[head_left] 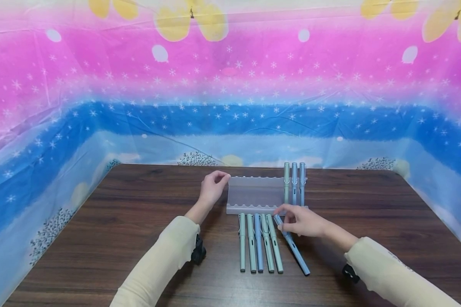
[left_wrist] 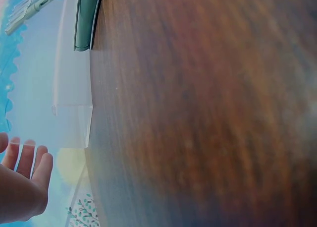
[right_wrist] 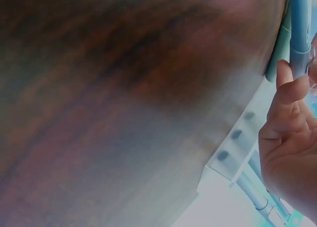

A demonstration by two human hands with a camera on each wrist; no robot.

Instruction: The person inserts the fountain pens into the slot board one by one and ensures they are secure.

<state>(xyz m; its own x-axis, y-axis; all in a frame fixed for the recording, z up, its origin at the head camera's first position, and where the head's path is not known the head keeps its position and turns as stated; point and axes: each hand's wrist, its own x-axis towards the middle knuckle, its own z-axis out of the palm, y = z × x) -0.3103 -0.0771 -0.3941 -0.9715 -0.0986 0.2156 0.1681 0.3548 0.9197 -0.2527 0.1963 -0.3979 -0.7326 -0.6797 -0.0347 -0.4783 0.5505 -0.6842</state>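
A clear plastic pen rack (head_left: 255,192) with scalloped edges stands at the far middle of the table. My left hand (head_left: 214,187) pinches its upper left corner; the fingers (left_wrist: 42,170) show by the rack's edge in the left wrist view. My right hand (head_left: 303,221) holds a blue pen (head_left: 297,251) near its upper end, the pen slanting down to the right in front of the rack. In the right wrist view, thumb and fingers close around that blue pen (right_wrist: 300,33). One green pen (head_left: 286,181) and two blue pens (head_left: 302,179) lean upright in the rack's right end.
Several green pens (head_left: 242,243) and a blue pen (head_left: 258,245) lie in a row before the rack, left of the right hand. The dark wooden table (head_left: 138,200) is bordered by a patterned cloth (head_left: 230,119) at the back and sides.
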